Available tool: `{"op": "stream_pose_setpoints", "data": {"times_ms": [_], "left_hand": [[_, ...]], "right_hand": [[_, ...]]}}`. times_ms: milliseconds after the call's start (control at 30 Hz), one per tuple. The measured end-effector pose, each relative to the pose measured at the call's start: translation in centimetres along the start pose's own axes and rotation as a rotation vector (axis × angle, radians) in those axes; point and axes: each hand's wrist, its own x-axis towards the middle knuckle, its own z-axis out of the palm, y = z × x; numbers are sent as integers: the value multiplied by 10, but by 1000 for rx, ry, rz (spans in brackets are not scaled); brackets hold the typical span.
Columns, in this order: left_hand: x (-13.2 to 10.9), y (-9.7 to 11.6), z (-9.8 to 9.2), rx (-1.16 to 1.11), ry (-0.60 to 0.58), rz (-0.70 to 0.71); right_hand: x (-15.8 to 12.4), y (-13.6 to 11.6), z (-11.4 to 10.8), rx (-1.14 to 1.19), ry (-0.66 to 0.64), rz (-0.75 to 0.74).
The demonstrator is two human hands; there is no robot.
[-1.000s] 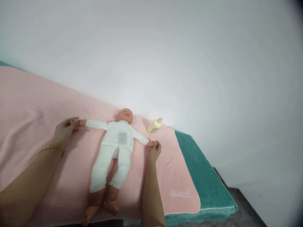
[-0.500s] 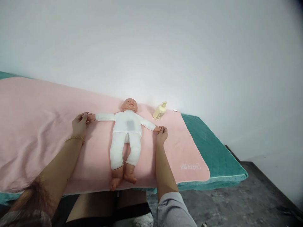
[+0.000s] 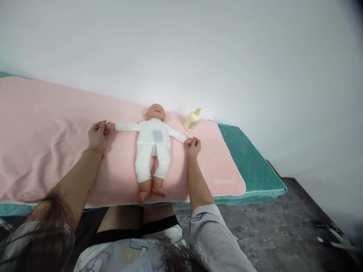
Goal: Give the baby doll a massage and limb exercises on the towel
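Observation:
A baby doll (image 3: 153, 141) in a white suit lies on its back on a pink blanket (image 3: 51, 128), arms spread sideways, bare feet toward me. My left hand (image 3: 97, 135), with a gold bracelet at the wrist, is closed around the doll's hand on the left side. My right hand (image 3: 194, 146) pinches the doll's other hand with its fingertips. Both doll arms are stretched out straight.
A cream pump bottle (image 3: 192, 119) lies on the blanket by the wall, right of the doll's head. The blanket covers a teal mattress (image 3: 249, 158) against a white wall. Grey floor (image 3: 272, 226) shows to the right. My knees are at the bed's near edge.
The view has pulled back and levelled, so the doll looks smaller and higher in the picture. Both hands stay on the doll's hands, its arms still spread.

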Motion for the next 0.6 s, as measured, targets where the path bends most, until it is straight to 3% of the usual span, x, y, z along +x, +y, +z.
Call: {"op": "stream_pose_setpoints", "data": {"times_ms": [600], "left_hand": [[2,5,-6,-86,-111,-49]], "right_hand": [[2,5,-7,34,-94,54]]}}
